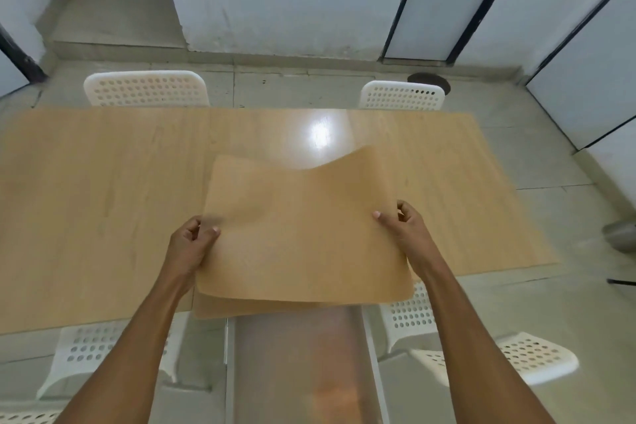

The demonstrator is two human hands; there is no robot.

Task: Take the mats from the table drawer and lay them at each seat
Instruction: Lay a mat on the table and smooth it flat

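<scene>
A stack of tan mats (303,237) hangs in the air over the near edge of the wooden table (103,200). My left hand (191,244) pinches the stack's left edge, thumb on top. My right hand (407,227) grips the right edge the same way. The top mat's far edge bows upward in a wave. A second mat's edge peeks out below the top one at the front. Below the mats the table drawer (299,368) stands pulled out toward me, and its inside looks bare.
Two white perforated chairs (146,88) (402,95) stand at the table's far side. Two more (86,354) (509,354) flank the drawer on my side. White doors and walls lie beyond, and a grey object (619,234) sits on the floor at right.
</scene>
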